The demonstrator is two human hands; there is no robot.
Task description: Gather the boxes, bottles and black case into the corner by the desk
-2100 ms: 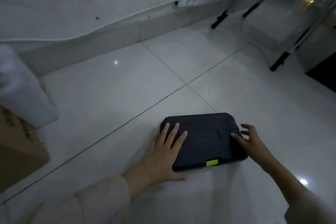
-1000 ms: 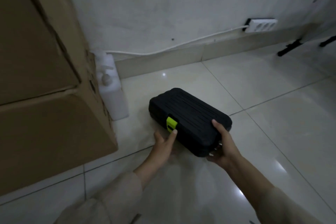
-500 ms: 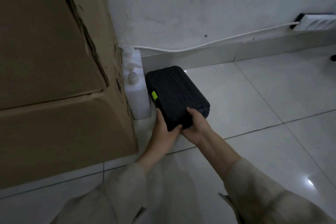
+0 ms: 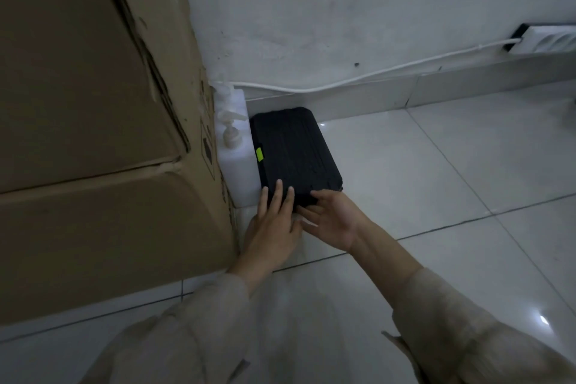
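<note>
The black case (image 4: 294,150) lies flat on the tiled floor (image 4: 436,184), its far end up against the skirting at the foot of the wall (image 4: 343,9) and its long side with the green latch (image 4: 259,154) touching, or all but touching, the white pump bottle (image 4: 238,153). That bottle stands between the case and the big cardboard box (image 4: 103,134). The left hand (image 4: 272,227) lies with straight fingers (image 4: 278,193) spread over the case's near end, pressing down and forward without curling round anything. The right hand (image 4: 330,221) is beside it at the near right corner, thumb on top and the other fingers loosely bent toward the near edge; whether they hook under the case I cannot tell, so I read it as a light steadying touch, not a grip. The step in hand looks like the last seating of the case into its place, and it is nearly done. To finish it well, push along the case's length with flat palms, keeping its latch side parallel to the bottle, so the bottle is not knocked or tipped against the box. Ease off once the far end meets the skirting. Keep clear of the white cable (image 4: 374,75) running along the wall behind the case. Then lift both hands straight up so that the case is not dragged back.
</note>
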